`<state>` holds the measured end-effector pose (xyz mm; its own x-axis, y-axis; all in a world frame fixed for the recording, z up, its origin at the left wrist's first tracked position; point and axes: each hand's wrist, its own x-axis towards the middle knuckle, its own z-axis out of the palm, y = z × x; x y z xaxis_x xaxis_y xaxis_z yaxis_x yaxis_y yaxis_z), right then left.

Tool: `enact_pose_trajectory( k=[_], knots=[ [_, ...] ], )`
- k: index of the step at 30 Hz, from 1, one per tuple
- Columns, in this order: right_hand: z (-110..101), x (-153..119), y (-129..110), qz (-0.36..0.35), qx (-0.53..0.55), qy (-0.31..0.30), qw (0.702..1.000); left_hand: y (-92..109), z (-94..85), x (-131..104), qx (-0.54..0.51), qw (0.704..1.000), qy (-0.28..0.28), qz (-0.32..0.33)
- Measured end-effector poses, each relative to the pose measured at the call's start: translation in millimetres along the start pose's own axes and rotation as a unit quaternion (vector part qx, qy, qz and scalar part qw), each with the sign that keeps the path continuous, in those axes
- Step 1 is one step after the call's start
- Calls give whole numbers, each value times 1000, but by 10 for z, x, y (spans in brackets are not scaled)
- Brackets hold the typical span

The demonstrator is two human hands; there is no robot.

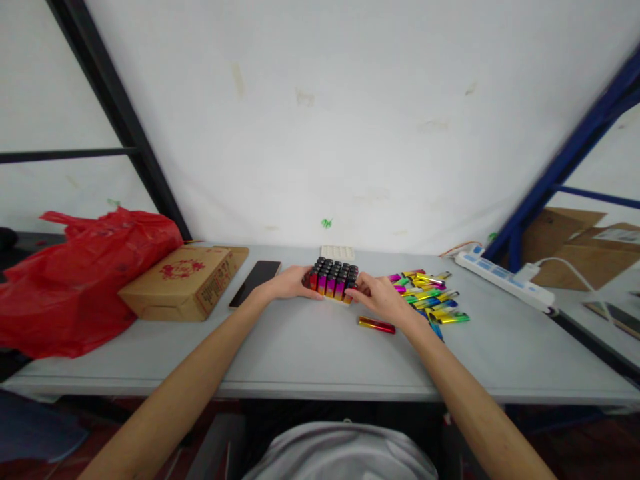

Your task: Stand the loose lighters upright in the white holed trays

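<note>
A block of upright lighters [333, 279] with black tops and shiny purple, orange and red bodies stands near the middle of the table. On its left side my left hand [294, 283] is wrapped round the block's edge. My right hand [375, 293] has its fingers closed at the block's right front corner, touching the lighters there. A single yellow-and-red metallic sleeve [377, 325] lies just in front of my right hand. Further right, a loose pile of coloured metallic sleeves [433, 297] is spread out, partly hidden by my right wrist.
A white tray [338, 253] lies behind the block. Left are a black phone [256, 283], a cardboard box [183, 283] and a red plastic bag [90, 280]. A white power strip [505, 277] lies on the table [320, 367] at right.
</note>
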<state>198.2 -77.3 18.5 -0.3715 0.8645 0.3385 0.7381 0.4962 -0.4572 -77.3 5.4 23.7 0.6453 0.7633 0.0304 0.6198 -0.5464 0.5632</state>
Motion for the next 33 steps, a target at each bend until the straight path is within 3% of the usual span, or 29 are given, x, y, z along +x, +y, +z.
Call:
enact_pose_trajectory(
  k=[6,11,14,16,20,33],
  knots=[
    [-97,-20,-79,20,-64,29,997,-33,7,12,1,1000,0,-4],
    [-288,202,158,31,-48,101,993,-70,14,25,6,1000,-1,4],
    [-295,547,398,10,-124,53,991,-76,20,30,16,1000,10,0],
    [-234,779,522,3,-175,-17,984,-74,24,30,13,1000,12,1],
    [-55,1046,621,-3,-224,-99,970,-59,25,22,6,1000,3,-3],
    [-16,980,759,16,-241,-113,964,-81,19,46,28,1000,7,-2]
  ],
)
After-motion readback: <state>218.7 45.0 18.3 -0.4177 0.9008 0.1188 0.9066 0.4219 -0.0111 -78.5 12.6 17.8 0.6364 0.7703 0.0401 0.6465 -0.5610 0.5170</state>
